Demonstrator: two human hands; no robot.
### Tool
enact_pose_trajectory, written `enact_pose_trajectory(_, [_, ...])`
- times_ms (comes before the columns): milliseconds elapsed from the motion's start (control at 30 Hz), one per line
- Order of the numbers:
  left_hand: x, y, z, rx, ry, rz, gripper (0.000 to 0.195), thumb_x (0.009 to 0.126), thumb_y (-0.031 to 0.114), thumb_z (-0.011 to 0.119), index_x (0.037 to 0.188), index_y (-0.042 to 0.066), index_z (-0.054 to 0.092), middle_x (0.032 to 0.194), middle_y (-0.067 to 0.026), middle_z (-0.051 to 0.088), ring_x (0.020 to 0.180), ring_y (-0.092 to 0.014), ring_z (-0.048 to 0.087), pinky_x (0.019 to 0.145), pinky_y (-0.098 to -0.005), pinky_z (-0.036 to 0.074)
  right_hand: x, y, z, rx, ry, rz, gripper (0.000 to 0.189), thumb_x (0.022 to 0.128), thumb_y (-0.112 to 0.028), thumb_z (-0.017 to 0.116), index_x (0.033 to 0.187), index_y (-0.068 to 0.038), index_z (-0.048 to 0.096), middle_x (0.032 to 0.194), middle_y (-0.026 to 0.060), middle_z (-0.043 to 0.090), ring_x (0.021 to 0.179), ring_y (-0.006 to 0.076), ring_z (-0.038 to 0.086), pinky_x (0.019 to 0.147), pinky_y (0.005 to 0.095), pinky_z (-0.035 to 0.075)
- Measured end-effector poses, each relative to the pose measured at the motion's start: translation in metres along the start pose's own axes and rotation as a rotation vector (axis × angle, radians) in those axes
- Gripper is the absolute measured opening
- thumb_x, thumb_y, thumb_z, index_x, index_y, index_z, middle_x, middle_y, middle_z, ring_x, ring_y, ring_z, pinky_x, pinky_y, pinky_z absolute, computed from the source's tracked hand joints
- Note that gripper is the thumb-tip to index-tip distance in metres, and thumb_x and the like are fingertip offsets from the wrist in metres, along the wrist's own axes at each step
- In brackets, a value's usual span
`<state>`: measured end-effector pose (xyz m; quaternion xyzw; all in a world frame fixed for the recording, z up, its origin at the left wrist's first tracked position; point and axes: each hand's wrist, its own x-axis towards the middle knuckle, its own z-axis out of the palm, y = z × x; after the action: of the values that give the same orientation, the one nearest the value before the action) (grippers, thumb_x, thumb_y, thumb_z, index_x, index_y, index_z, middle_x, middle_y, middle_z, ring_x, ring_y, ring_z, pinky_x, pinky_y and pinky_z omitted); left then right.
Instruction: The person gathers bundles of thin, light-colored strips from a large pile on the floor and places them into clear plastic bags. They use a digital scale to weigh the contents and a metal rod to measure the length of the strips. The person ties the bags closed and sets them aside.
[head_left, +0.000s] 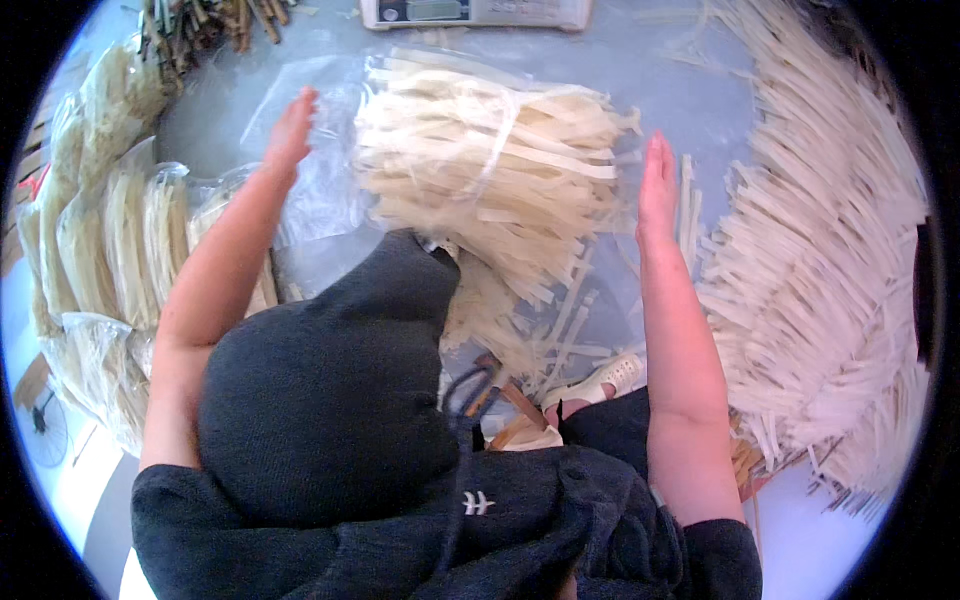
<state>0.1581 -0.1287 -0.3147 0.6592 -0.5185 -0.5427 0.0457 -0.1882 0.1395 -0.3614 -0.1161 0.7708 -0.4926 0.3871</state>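
A thick bundle of pale, flat dried strips (480, 150) lies crosswise on the grey floor before me, with a whitish translucent band across its middle. Left of it my left hand (292, 131) is raised edge-on, straight-fingered and holding nothing. A clear plastic bag or sheet (322, 165) spreads between that hand and the bundle's left end. Just off the right end, my right hand (658, 184) points forward, flat and with nothing in it. Both palms appear to face inward, apart from the strips. More loose strips (495, 307) fan out beneath the bundle, partly hidden by my dark-clothed knee (405, 277).
A large heap of similar strips (810, 300) covers the right side. Several plastic-bagged bundles (127, 240) stand along the left. At the top are a digital scale (480, 11) and a pile of brown sticks (217, 22). A white shoe (600, 381) rests near scattered strips.
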Motion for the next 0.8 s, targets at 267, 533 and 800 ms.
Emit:
enact_pose_trajectory(267, [-0.027, 0.020, 0.065, -0.155, -0.392, -0.252, 0.083, 0.085, 0.066, 0.049, 0.148, 0.016, 0.026, 0.147, -0.0091, 0.037, 0.131, -0.028, 0.039, 0.104, -0.0519, 0.034, -0.040, 0.031, -0.008, 0.041, -0.049, 0.241, 0.071, 0.093, -0.054, 0.047, 0.144, -0.006, 0.034, 0.143, 0.0154, 0.042, 0.134, 0.0279, 0.037, 0.111, 0.0374, 0.028])
enact_pose_trajectory(533, [0.008, 0.036, 0.053, 0.620, 0.090, 0.831, 0.046, 0.088, 0.027, 0.063, 0.130, 0.014, 0.053, 0.133, -0.0125, 0.050, 0.123, -0.029, 0.047, 0.104, -0.0386, 0.037, -0.023, 0.065, -0.194, -0.910, 0.493, 0.005, 0.062, 0.077, -0.043, 0.065, 0.124, -0.004, 0.057, 0.119, 0.0189, 0.061, 0.112, 0.0346, 0.057, 0.098, 0.0417, 0.043])
enact_pose_trajectory(800, [-0.125, 0.095, 0.160, 0.800, -0.461, 1.244, 0.028, 0.087, 0.011, 0.061, 0.116, 0.012, 0.063, 0.129, -0.0124, 0.052, 0.123, -0.030, 0.047, 0.103, -0.0388, 0.038, -0.037, 0.046, -0.166, -0.959, -0.053, 0.168, 0.042, 0.081, -0.030, 0.057, 0.114, -0.003, 0.059, 0.093, 0.0215, 0.067, 0.089, 0.0344, 0.065, 0.080, 0.0403, 0.051])
